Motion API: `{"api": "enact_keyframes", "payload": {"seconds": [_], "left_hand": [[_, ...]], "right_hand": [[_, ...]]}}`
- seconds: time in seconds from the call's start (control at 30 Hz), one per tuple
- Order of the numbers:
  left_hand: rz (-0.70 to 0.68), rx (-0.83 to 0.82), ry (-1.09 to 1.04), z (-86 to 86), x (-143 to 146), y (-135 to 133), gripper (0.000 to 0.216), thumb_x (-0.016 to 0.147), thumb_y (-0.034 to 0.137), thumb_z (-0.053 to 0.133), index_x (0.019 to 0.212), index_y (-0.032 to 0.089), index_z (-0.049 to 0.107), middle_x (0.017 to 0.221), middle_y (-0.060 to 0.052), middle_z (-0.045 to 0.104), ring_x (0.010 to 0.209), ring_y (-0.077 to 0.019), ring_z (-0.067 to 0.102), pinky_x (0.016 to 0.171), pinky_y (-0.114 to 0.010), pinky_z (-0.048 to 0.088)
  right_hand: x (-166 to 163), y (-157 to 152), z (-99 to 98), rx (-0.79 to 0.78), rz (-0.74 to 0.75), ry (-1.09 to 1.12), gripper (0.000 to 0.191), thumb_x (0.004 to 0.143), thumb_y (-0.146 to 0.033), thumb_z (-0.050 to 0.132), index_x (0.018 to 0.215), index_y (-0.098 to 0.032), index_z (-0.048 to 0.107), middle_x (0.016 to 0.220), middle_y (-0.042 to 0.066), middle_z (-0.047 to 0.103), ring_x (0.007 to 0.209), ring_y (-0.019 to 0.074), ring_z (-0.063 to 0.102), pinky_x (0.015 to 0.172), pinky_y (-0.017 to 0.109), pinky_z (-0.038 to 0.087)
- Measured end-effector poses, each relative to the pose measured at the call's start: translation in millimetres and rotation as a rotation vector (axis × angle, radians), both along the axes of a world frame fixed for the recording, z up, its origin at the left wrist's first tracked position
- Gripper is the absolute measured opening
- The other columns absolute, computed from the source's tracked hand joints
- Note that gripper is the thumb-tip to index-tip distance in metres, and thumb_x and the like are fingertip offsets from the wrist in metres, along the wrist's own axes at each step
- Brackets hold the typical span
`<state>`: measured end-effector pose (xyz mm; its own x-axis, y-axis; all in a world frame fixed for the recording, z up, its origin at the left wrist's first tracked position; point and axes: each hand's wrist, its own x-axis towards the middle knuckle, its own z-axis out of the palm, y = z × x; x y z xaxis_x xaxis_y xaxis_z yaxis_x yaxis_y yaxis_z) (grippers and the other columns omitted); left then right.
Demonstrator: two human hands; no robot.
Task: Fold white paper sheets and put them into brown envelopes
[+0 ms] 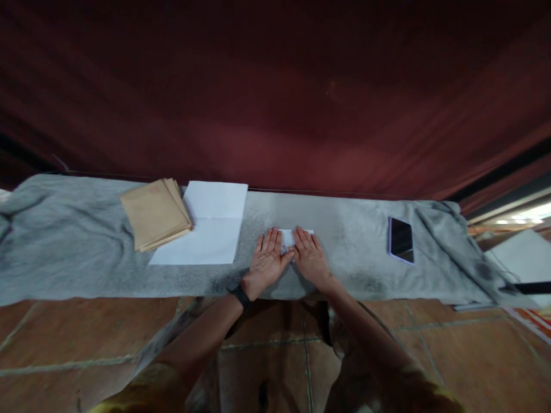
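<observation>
My left hand (266, 261) and my right hand (310, 257) lie flat side by side, fingers stretched out, pressing on a small folded white paper (287, 236) on a grey cloth (86, 246). Only the paper's far edge shows beyond my fingertips. A black band sits on my left wrist. To the left lies a larger white sheet (209, 221) with a crease across it, and a stack of tan envelopes (155, 213) overlaps its left edge.
A dark phone (401, 240) lies on the cloth to the right. A dark red curtain (275, 103) hangs behind the cloth-covered surface. Brown floor tiles (86, 338) lie below. Some white boards (523, 258) sit at the far right.
</observation>
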<state>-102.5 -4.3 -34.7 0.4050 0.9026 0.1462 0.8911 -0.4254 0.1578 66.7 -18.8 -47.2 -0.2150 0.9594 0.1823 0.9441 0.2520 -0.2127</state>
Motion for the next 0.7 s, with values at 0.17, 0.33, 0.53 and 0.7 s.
{"api": "enact_keyframes", "payload": {"seconds": [0.17, 0.33, 0.53, 0.7], "left_hand": [[0.009, 0.047, 0.016, -3.5, 2, 0, 0.071, 0.102, 0.054, 0.031, 0.153, 0.005, 0.037, 0.16, -0.019, 0.036, 0.151, -0.029, 0.03, 0.124, -0.05, 0.021], [0.032, 0.058, 0.037, -3.0, 3, 0, 0.072, 0.103, 0.055, 0.029, 0.153, 0.005, 0.037, 0.16, -0.019, 0.037, 0.151, -0.0296, 0.031, 0.124, -0.048, 0.023], [0.055, 0.054, 0.078, -1.8, 6, 0, 0.073, 0.103, 0.055, 0.03, 0.153, 0.002, 0.037, 0.161, -0.021, 0.032, 0.152, -0.031, 0.028, 0.124, -0.049, 0.022], [0.062, 0.034, 0.092, -1.8, 7, 1, 0.073, 0.102, 0.053, 0.035, 0.154, 0.002, 0.035, 0.162, -0.021, 0.03, 0.153, -0.0318, 0.025, 0.124, -0.049, 0.021]], "right_hand": [[4, -6, -3.8, 0.055, -0.097, 0.029, 0.058, 0.106, -0.04, 0.034, 0.157, -0.012, 0.033, 0.161, 0.016, 0.035, 0.149, 0.0295, 0.033, 0.122, 0.052, 0.025], [9, -10, -4.4, 0.074, -0.168, 0.025, 0.063, 0.106, -0.046, 0.033, 0.156, -0.008, 0.033, 0.16, 0.019, 0.036, 0.147, 0.0333, 0.036, 0.12, 0.055, 0.026], [16, -12, -8.7, 0.109, -0.261, 0.001, 0.065, 0.105, -0.047, 0.035, 0.154, -0.004, 0.035, 0.156, 0.023, 0.041, 0.146, 0.0347, 0.037, 0.119, 0.056, 0.027], [15, -10, -2.8, 0.163, -0.239, -0.007, 0.061, 0.106, -0.041, 0.033, 0.154, -0.004, 0.036, 0.159, 0.022, 0.036, 0.149, 0.0328, 0.034, 0.121, 0.053, 0.026]]}}
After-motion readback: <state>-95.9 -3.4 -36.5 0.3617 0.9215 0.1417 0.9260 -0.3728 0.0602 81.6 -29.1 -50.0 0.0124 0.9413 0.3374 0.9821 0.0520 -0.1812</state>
